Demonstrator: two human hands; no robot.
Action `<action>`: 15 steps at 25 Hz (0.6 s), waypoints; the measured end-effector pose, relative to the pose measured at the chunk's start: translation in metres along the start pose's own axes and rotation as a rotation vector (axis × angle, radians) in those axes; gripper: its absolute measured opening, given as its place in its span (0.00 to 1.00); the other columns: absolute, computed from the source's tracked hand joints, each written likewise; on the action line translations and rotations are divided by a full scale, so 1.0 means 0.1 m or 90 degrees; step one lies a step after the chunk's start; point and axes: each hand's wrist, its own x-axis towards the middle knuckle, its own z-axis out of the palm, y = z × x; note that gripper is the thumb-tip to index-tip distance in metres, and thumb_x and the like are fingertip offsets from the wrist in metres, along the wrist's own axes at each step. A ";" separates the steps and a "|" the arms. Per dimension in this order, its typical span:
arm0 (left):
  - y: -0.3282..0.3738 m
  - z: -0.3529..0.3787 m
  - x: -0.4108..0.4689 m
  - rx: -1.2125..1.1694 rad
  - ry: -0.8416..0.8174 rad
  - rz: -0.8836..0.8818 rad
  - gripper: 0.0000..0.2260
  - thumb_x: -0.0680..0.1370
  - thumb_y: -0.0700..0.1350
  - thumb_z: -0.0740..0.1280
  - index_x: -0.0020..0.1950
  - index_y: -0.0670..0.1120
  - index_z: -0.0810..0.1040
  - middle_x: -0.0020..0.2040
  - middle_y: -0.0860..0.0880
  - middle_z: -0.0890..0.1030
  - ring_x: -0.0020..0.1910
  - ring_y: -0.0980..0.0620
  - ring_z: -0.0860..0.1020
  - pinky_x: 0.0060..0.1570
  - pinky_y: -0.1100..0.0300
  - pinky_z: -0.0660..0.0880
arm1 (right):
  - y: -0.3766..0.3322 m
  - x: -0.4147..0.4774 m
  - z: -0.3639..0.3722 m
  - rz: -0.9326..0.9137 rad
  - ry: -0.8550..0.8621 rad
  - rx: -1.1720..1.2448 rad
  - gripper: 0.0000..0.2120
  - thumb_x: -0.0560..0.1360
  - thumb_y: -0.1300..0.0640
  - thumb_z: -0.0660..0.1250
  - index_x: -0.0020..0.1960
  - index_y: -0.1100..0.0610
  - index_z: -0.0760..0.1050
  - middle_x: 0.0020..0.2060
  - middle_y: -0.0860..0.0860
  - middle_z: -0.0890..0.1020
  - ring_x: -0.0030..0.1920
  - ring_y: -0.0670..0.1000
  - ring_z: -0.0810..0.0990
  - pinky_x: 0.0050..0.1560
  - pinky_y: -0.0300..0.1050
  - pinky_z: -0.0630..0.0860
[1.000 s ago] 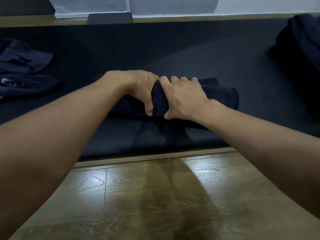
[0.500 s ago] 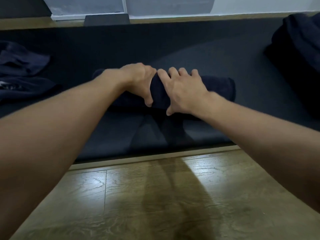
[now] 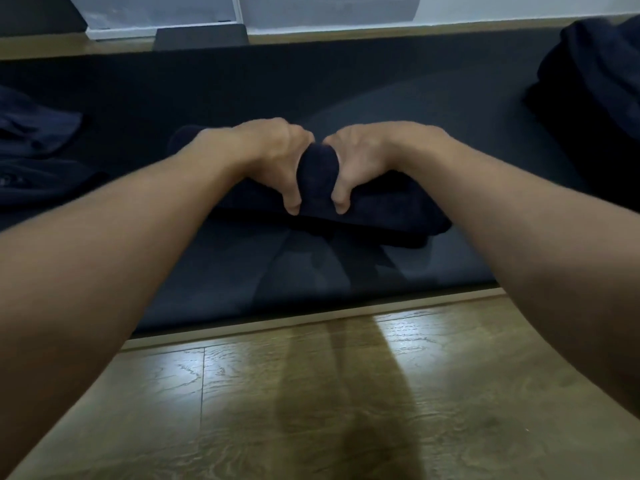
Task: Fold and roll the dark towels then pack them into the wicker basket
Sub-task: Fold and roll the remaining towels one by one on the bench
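**Gripping the rolled towel at its middle**

The dark towel (image 3: 317, 174) lies dead ahead of you at 12 o'clock on the dark mat (image 3: 381, 98). It is rolled into a thick log whose long axis runs from 9 to 3 o'clock, square across your reach. Your left hand (image 3: 273, 161) and right hand (image 3: 370, 157) sit side by side on its centre, knuckles almost meeting. Each hand curls over the top with the thumb hooked down the near face, so both clasp the roll rather than lie flat on it. Neither hand is nearer; they are level, and the roll passes under both.

The cloth is deep navy, plush and matte, and it barely stands out from the mat, so its far edge is hard to trace. The end toward 3 o'clock looks looser, with a layer sagging out below the roll.

Judging from this, the roll is nearly finished. With your grip so central, both ends may droop or unwind when you lift.

More loose towels (image 3: 34, 150) lie at 9 o'clock, a dark heap (image 3: 595, 91) sits at 2 o'clock, and the wooden floor (image 3: 311, 393) is at 6 o'clock. The wicker basket is out of view.
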 end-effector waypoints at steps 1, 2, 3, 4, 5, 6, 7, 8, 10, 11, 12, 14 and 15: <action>-0.01 -0.05 0.04 -0.012 -0.040 0.003 0.33 0.56 0.57 0.82 0.56 0.53 0.72 0.44 0.55 0.76 0.45 0.49 0.77 0.46 0.54 0.77 | 0.00 -0.03 0.09 -0.008 0.049 -0.021 0.38 0.55 0.44 0.81 0.61 0.49 0.70 0.52 0.46 0.80 0.49 0.51 0.79 0.48 0.50 0.78; -0.01 -0.07 0.10 -0.030 -0.065 0.006 0.34 0.55 0.56 0.82 0.56 0.54 0.73 0.46 0.54 0.78 0.46 0.50 0.78 0.48 0.52 0.79 | 0.00 -0.06 0.22 0.002 0.132 -0.086 0.44 0.56 0.42 0.81 0.66 0.50 0.66 0.56 0.48 0.78 0.53 0.53 0.77 0.51 0.52 0.75; -0.02 -0.09 0.13 -0.047 -0.084 0.005 0.35 0.54 0.55 0.82 0.57 0.55 0.74 0.48 0.54 0.79 0.47 0.50 0.78 0.51 0.50 0.79 | -0.01 -0.09 0.37 0.017 0.232 -0.180 0.49 0.57 0.40 0.80 0.71 0.52 0.61 0.60 0.52 0.75 0.57 0.56 0.76 0.55 0.55 0.72; -0.02 -0.11 0.16 -0.054 -0.100 0.003 0.36 0.53 0.55 0.83 0.58 0.55 0.75 0.50 0.53 0.80 0.48 0.49 0.79 0.53 0.49 0.79 | -0.04 -0.12 0.54 0.027 0.323 -0.269 0.53 0.59 0.40 0.79 0.74 0.54 0.57 0.62 0.55 0.73 0.59 0.59 0.74 0.57 0.58 0.70; -0.01 -0.12 0.19 -0.050 -0.111 -0.002 0.37 0.53 0.55 0.83 0.59 0.54 0.75 0.52 0.52 0.79 0.50 0.48 0.78 0.54 0.48 0.78 | -0.06 -0.14 0.67 0.031 0.387 -0.330 0.53 0.61 0.41 0.79 0.76 0.56 0.55 0.62 0.57 0.73 0.59 0.61 0.75 0.58 0.58 0.70; 0.01 -0.12 0.19 -0.037 -0.105 -0.015 0.38 0.54 0.56 0.83 0.61 0.53 0.74 0.53 0.52 0.79 0.52 0.47 0.78 0.55 0.49 0.76 | -0.07 -0.14 0.71 0.029 0.420 -0.354 0.50 0.62 0.44 0.78 0.75 0.57 0.56 0.60 0.58 0.74 0.57 0.61 0.76 0.56 0.56 0.70; 0.03 -0.07 0.18 -0.010 -0.068 -0.033 0.40 0.55 0.57 0.83 0.63 0.52 0.72 0.55 0.51 0.78 0.54 0.45 0.77 0.55 0.49 0.74 | -0.07 -0.14 0.69 0.020 0.416 -0.347 0.47 0.63 0.45 0.77 0.73 0.58 0.58 0.58 0.58 0.75 0.54 0.60 0.77 0.53 0.54 0.70; 0.06 0.04 0.13 0.034 0.003 -0.048 0.42 0.56 0.59 0.82 0.64 0.50 0.70 0.56 0.50 0.77 0.57 0.43 0.76 0.56 0.48 0.71 | -0.06 -0.13 0.62 0.008 0.385 -0.316 0.42 0.63 0.46 0.77 0.70 0.57 0.61 0.55 0.56 0.75 0.52 0.59 0.77 0.50 0.52 0.69; 0.12 0.40 0.01 0.138 0.217 -0.039 0.46 0.58 0.59 0.81 0.69 0.45 0.65 0.60 0.43 0.75 0.60 0.39 0.73 0.62 0.43 0.65 | 0.00 -0.10 0.40 -0.007 0.297 -0.224 0.35 0.62 0.44 0.77 0.61 0.55 0.64 0.47 0.51 0.75 0.48 0.57 0.78 0.43 0.49 0.67; 0.14 0.55 -0.06 0.177 0.310 -0.025 0.47 0.60 0.56 0.81 0.71 0.43 0.63 0.62 0.40 0.74 0.60 0.37 0.73 0.66 0.42 0.63 | 0.03 -0.06 0.24 -0.014 0.237 -0.169 0.33 0.60 0.43 0.77 0.57 0.54 0.65 0.44 0.48 0.74 0.45 0.55 0.77 0.41 0.48 0.68; 0.13 0.63 -0.09 0.197 0.364 -0.015 0.47 0.60 0.54 0.81 0.72 0.41 0.62 0.62 0.39 0.74 0.59 0.37 0.73 0.67 0.42 0.62 | 0.04 -0.03 0.10 -0.012 0.166 -0.121 0.33 0.59 0.43 0.78 0.56 0.53 0.67 0.43 0.47 0.75 0.43 0.53 0.77 0.40 0.47 0.70; 0.07 0.52 -0.04 0.172 0.341 -0.002 0.43 0.62 0.51 0.79 0.71 0.40 0.64 0.60 0.39 0.75 0.58 0.37 0.73 0.63 0.43 0.64 | 0.07 0.05 -0.06 0.000 0.070 -0.052 0.34 0.56 0.44 0.80 0.56 0.52 0.70 0.45 0.47 0.79 0.43 0.50 0.78 0.41 0.47 0.75; 0.05 0.40 0.01 0.139 0.290 0.005 0.40 0.62 0.52 0.79 0.69 0.42 0.66 0.59 0.40 0.75 0.57 0.38 0.73 0.60 0.44 0.65 | 0.07 0.06 -0.06 0.006 0.062 -0.025 0.36 0.55 0.44 0.81 0.58 0.51 0.70 0.48 0.47 0.79 0.46 0.51 0.78 0.44 0.48 0.76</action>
